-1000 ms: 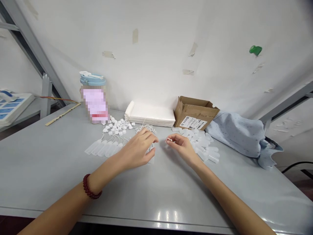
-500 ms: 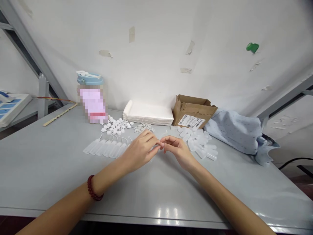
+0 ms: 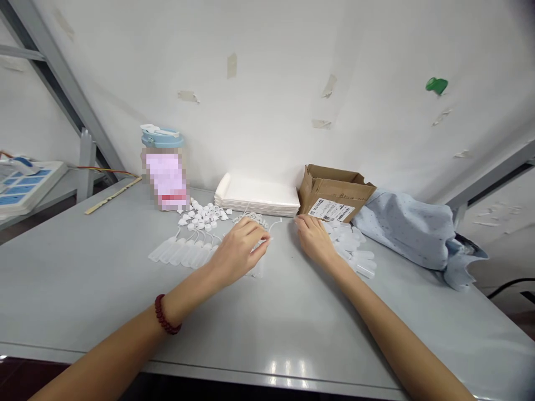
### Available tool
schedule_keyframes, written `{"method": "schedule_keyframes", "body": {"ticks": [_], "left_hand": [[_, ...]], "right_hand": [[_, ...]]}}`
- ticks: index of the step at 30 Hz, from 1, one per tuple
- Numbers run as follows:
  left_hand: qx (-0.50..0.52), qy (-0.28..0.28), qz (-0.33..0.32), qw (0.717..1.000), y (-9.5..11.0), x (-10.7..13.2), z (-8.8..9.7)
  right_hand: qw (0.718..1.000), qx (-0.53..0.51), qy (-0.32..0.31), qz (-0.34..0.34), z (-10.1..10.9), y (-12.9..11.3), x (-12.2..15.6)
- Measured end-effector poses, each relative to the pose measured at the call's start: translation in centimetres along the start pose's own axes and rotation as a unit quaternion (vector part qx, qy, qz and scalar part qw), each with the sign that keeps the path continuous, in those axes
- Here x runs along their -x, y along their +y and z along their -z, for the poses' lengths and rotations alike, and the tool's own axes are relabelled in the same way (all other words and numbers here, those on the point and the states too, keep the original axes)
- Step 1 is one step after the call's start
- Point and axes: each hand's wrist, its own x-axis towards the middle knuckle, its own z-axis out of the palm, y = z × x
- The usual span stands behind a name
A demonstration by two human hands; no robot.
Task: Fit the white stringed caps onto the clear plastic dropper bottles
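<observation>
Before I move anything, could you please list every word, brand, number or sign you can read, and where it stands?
None can be read clearly.
White label on the cardboard box: dark printing, too small to read.
Pink panel by the blue lid: pixelated, unreadable.
Blue-panelled white unit, far left: no legible marks.

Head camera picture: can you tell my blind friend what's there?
A person's left hand is by a row of corded plastic pieces, right hand by a pile of similar pieces, over a gray table, cardboard box behind.
</observation>
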Motion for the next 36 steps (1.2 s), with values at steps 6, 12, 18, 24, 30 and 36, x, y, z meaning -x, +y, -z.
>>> {"method": "schedule_keyframes", "body": {"ticks": [6, 12, 18, 24, 30, 36], "left_hand": [[-0.008, -0.002, 0.006, 1.0, 0.1, 0.0, 0.0], [0.002, -0.004, 0.014, 1.0, 0.3, 0.1, 0.1], [-0.002, -0.005, 0.021, 1.0, 0.3, 0.1, 0.2], [-0.002, 0.001, 0.02, 1.0, 0.3, 0.1, 0.1], [-0.003, 0.009, 0.017, 1.0, 0.4, 0.1, 0.2], [-0.007, 0.014, 0.023, 1.0, 0.3, 0.0, 0.4]], "right_hand": [[0.999, 0.022, -0.029, -0.001, -0.7, 0.4, -0.2], [0.999, 0.012, -0.036, 0.01, -0.3, 0.5, -0.1], [1.0, 0.01, -0.012, -0.019, 0.0, 0.5, -0.3], [0.999, 0.003, -0.001, -0.038, -0.2, 0.8, -0.2], [0.998, -0.058, -0.002, -0.037, -0.3, 0.4, 0.4], [0.985, -0.168, 0.027, -0.035, 1.4, -1.5, 1.0]]}}
